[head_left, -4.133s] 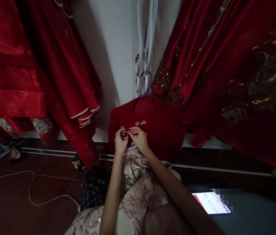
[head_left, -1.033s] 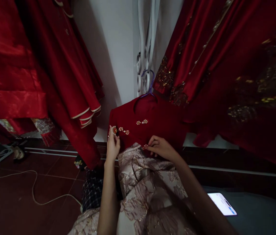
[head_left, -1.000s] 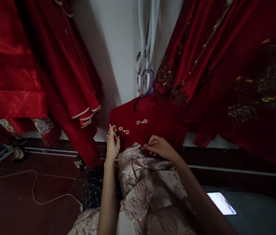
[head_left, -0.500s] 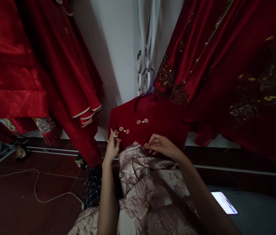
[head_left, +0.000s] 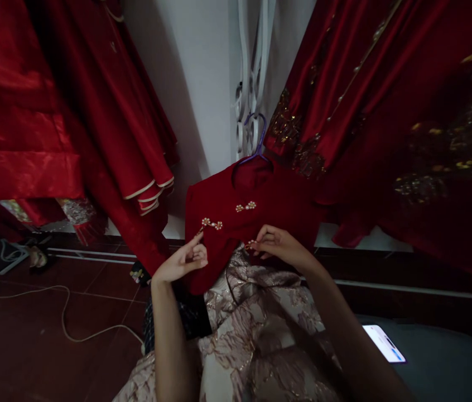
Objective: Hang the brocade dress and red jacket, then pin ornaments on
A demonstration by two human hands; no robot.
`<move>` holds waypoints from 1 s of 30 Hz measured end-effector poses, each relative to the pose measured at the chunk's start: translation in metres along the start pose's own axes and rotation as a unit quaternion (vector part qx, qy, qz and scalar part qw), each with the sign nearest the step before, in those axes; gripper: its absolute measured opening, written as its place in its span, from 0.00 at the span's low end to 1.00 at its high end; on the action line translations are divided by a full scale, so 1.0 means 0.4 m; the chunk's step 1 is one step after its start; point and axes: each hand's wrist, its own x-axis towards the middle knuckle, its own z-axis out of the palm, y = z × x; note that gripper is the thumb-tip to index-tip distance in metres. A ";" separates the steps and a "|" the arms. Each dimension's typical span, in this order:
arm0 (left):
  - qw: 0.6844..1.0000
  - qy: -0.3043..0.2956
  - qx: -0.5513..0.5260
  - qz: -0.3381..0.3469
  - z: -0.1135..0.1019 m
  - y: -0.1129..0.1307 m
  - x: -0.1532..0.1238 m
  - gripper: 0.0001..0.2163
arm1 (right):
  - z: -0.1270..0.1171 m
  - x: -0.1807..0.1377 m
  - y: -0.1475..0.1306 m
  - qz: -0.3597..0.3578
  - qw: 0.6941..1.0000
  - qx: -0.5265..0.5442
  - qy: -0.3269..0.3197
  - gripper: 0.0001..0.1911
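Observation:
A red jacket [head_left: 215, 201] hangs in front of me on a purple hanger [head_left: 259, 148]. Two gold-and-pearl flower clasps sit on its front: an upper clasp [head_left: 246, 206] below the neckline and a left clasp [head_left: 211, 224]. My left hand [head_left: 183, 259] is over the jacket's left side, index finger stretched toward the left clasp and the other fingers loosely bent; nothing shows in it. My right hand [head_left: 280, 245] pinches a small flower clasp [head_left: 251, 244] at the jacket's lower front, thumb and fingertips together. Beneath lies a pale floral brocade fabric [head_left: 253, 329] across my lap.
Red garments [head_left: 123, 111] hang on the left, and more red garments with gold trim [head_left: 345, 111] on the right. A lit phone [head_left: 384, 343] lies on a grey surface at lower right. A white cable [head_left: 66, 312] runs over the tiled floor beside a low white rail [head_left: 94, 254].
My left hand has let go of the jacket's left edge and moved down and left, its index finger now extended. My right hand stays at the lower clasp, raised slightly.

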 end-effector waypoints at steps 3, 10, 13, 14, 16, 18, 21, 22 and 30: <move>0.998 -0.046 0.048 -0.015 0.042 -0.038 0.053 0.34 | 0.000 0.006 0.005 0.006 1.000 0.003 -0.002 0.18; 0.888 0.302 0.339 -0.072 0.226 -0.153 0.229 0.33 | 0.001 0.020 0.026 0.005 1.000 -0.008 -0.021 0.18; 0.874 0.359 0.325 -0.049 0.220 -0.161 0.229 0.40 | 0.002 0.028 0.041 -0.004 1.000 -0.012 -0.005 0.18; 0.894 0.330 0.301 -0.044 0.202 -0.158 0.218 0.43 | 0.004 0.031 0.048 -0.008 1.000 -0.013 0.006 0.18; 0.939 0.246 0.238 -0.041 0.157 -0.147 0.189 0.45 | 0.008 0.040 0.062 -0.011 1.000 -0.015 0.024 0.19; 0.967 0.169 0.185 -0.043 0.115 -0.137 0.160 0.41 | 0.015 0.048 0.075 -0.012 0.999 -0.009 0.035 0.19; 0.974 0.115 0.188 -0.046 0.087 -0.130 0.135 0.26 | 0.029 0.051 0.086 -0.026 0.998 0.001 0.057 0.20; 0.971 0.111 0.209 -0.046 0.086 -0.129 0.133 0.22 | 0.034 0.049 0.086 -0.035 0.997 0.000 0.064 0.20; 0.908 0.203 0.359 -0.067 0.105 -0.125 0.148 0.12 | 0.078 0.019 0.080 -0.095 0.988 -0.121 -0.014 0.14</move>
